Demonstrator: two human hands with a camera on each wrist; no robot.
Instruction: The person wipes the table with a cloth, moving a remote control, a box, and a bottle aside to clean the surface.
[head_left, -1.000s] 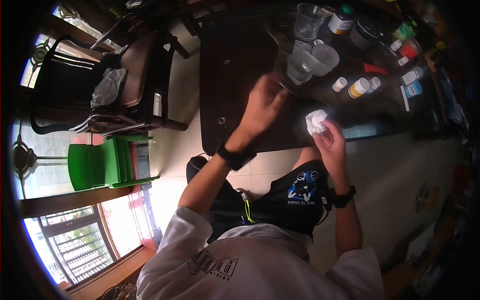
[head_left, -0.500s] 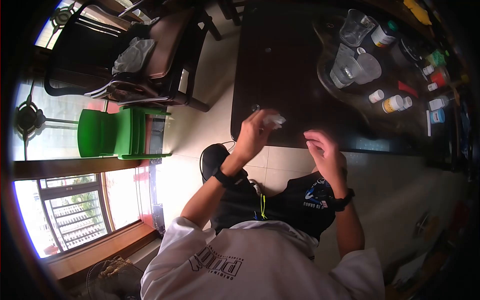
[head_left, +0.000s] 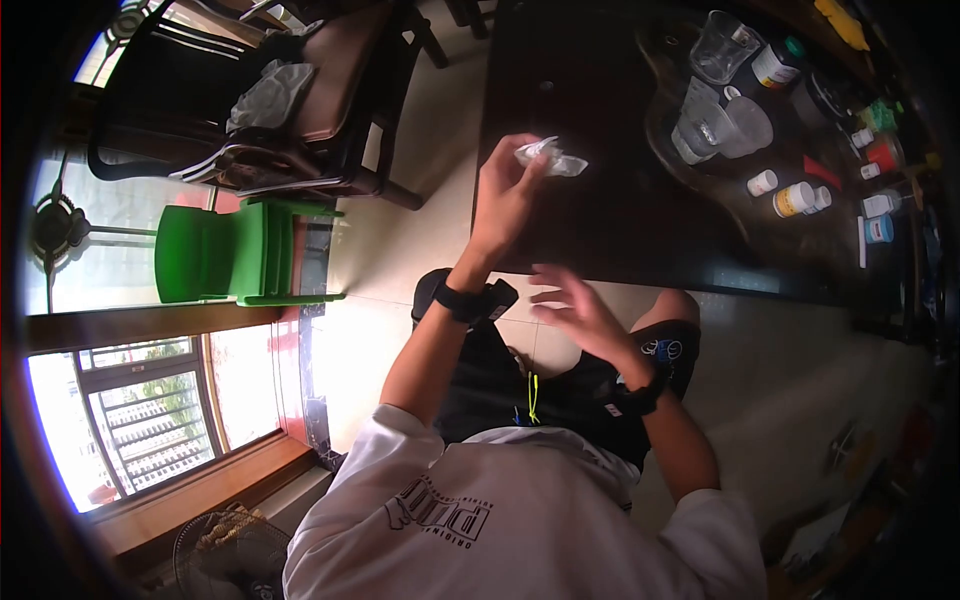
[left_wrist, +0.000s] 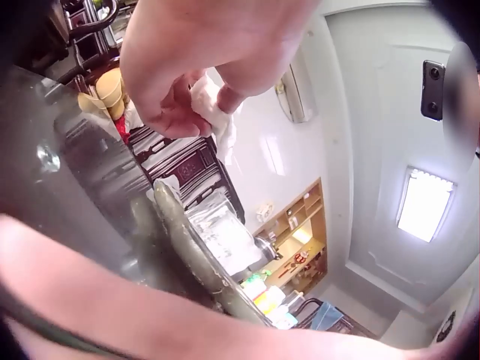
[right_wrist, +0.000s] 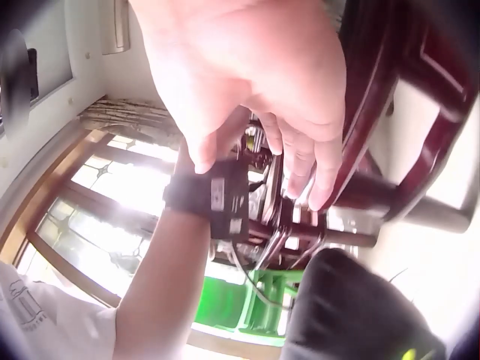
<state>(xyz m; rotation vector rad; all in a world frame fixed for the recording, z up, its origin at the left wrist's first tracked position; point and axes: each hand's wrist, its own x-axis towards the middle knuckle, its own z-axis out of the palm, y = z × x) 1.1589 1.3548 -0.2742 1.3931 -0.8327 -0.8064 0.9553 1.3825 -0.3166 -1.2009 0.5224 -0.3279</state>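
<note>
My left hand (head_left: pixel 508 195) pinches a crumpled white tissue (head_left: pixel 562 163) between thumb and fingers, over the left part of the dark table (head_left: pixel 600 215). In the left wrist view the tissue (left_wrist: pixel 217 112) hangs from the curled fingers. My right hand (head_left: pixel 580 312) is nearer my body, just off the table's front edge, with its fingers spread and nothing in them. From the right wrist view, the right hand (right_wrist: pixel 262 82) shows loosely extended fingers close to the left wrist's black strap device (right_wrist: pixel 217 196).
At the table's right stand a glass pitcher (head_left: pixel 722 48), clear cups (head_left: pixel 748 128), a dark bottle with a green cap (head_left: pixel 778 62) and several small white pill bottles (head_left: pixel 793 199). A dark wooden chair (head_left: pixel 335 85) holding a pale cloth and a green chair (head_left: pixel 265 250) are at left.
The tissue has passed from my right hand to my left. My left hand then rose farther over the table with it, while my right hand moved left, its fingers spreading.
</note>
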